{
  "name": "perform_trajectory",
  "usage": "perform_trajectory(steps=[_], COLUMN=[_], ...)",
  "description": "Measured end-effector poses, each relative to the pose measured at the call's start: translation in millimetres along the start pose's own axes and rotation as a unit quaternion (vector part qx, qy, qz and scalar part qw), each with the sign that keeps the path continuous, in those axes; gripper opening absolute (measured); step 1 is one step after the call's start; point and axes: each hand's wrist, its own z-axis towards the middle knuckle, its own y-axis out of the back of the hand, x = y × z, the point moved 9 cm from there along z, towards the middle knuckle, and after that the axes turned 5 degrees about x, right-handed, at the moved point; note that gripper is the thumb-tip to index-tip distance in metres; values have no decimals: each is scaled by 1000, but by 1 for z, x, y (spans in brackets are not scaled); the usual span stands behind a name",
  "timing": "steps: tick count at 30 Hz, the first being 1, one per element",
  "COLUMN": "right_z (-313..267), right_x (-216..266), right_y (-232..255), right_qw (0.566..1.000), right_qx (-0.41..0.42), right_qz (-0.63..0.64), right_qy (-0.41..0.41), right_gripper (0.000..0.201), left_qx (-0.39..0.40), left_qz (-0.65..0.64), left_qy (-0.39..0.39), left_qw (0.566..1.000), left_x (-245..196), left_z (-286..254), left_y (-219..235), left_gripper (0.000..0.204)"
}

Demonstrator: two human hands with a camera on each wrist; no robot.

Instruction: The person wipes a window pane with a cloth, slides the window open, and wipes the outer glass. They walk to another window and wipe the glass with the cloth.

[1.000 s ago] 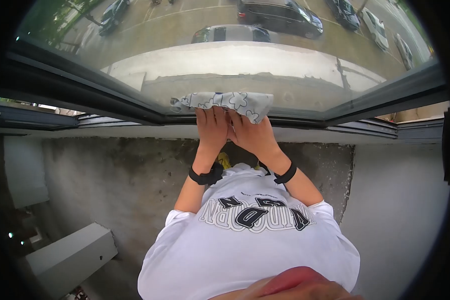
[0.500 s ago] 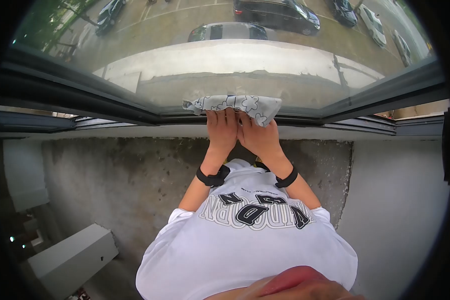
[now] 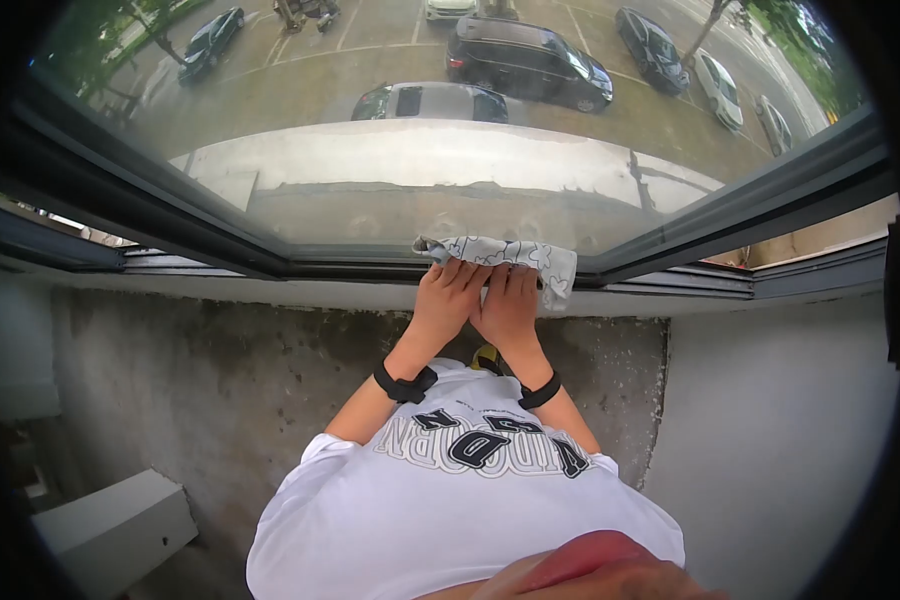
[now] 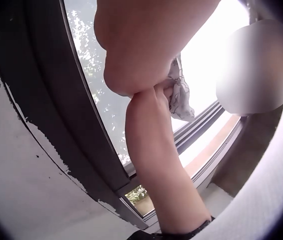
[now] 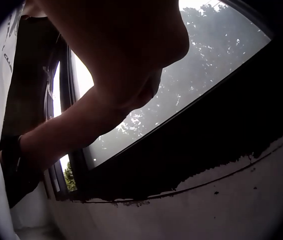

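A pale grey cloth (image 3: pixel 500 250) with a dark floral outline pattern is bunched against the window glass, right above the lower frame. My left hand (image 3: pixel 450 303) and right hand (image 3: pixel 507 312) stand side by side, fingers towards the glass, holding the cloth against it. The cloth's right end droops past the right hand. In the left wrist view, the cloth (image 4: pixel 182 97) hangs beyond the hands, and its folds hide part of the fingers. The right wrist view shows the right hand (image 5: pixel 126 55) in dark silhouette before the glass (image 5: pixel 211 55).
Dark window frame bars (image 3: pixel 740 205) run along both sides of the pane. Black bands (image 3: pixel 407 385) circle the wrists. Below lie a grey concrete floor (image 3: pixel 220 400) and a white block (image 3: pixel 120 525) at the lower left. Parked cars (image 3: pixel 525 65) show through the glass.
Both hands and the cloth have slid to the right along the bottom of the glass. The head view has tilted, so the window and cars sit lower and farther left.
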Motion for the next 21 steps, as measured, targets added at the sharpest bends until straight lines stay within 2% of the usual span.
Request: perform_trajectory(steps=[2, 4, 6, 7, 8, 10, 12, 14, 15, 17, 19, 21], right_z=[6, 47, 76, 86, 90, 81, 45, 1, -5, -11, 8, 43], right_x=[-1, 7, 1, 2, 2, -3, -16, -16, -13, -18, -26, -32], right_y=[1, 68, 108, 128, 135, 122, 64, 19, 15, 5, 32, 81], right_qw=[998, 997, 994, 989, 987, 987, 999, 1000, 1000, 998, 999, 999], right_qx=[54, -39, -74, -126, -141, -150, -38, 13, 7, 24, 3, -33], right_qz=[21, -49, -60, -34, -34, -9, -8, -4, -5, 48, 26, 22], right_qy=[-15, 50, 61, 66, 68, 59, 19, 17, 18, -40, -33, -5], right_gripper=[40, 40, 51, 54, 55, 55, 53, 56, 56, 60, 65, 74], left_qx=[-50, -107, -126, -150, -165, -205, -133, -71, -75, 15, -21, -81], left_qz=[-23, -15, -6, 27, 26, 29, 20, -23, -20, -48, -37, -27], left_qy=[-18, -27, -44, -48, -45, -7, -35, -34, -37, -81, -107, -106], left_qw=[998, 994, 991, 987, 985, 978, 990, 997, 996, 995, 993, 991], left_x=[-4, -13, -24, -29, -30, -29, -29, -28, -26, -31, -37, -47], left_z=[6, 43, 76, 87, 93, 88, 60, 25, 15, 5, 34, 83], left_y=[15, 62, 103, 116, 123, 119, 77, 27, 15, -16, 16, 83], left_gripper=[38, 42, 48, 53, 52, 44, 46, 42, 42, 38, 37, 43])
